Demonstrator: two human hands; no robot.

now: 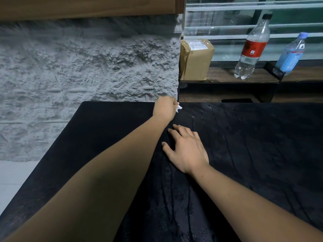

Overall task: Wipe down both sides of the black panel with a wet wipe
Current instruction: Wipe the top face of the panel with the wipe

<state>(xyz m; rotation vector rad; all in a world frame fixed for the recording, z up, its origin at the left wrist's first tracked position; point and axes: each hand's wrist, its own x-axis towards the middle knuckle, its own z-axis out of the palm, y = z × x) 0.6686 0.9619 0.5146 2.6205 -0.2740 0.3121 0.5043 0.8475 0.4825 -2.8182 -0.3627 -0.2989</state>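
Though half-hidden, wipe [179, 108] in left hand [164, 107]

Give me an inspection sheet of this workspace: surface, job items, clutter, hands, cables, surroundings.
Surface: black panel, lying flat, streaky.
Job's things: wet wipe, white, bunched at the panel's far edge.
Clutter: cardboard parcel, red-label bottle, blue bottle, all on the shelf.
Hands: left hand grips the wipe; right hand rests flat on the panel.
Cables: nothing seen.
Surroundings: rough grey wall, window bars behind the shelf.
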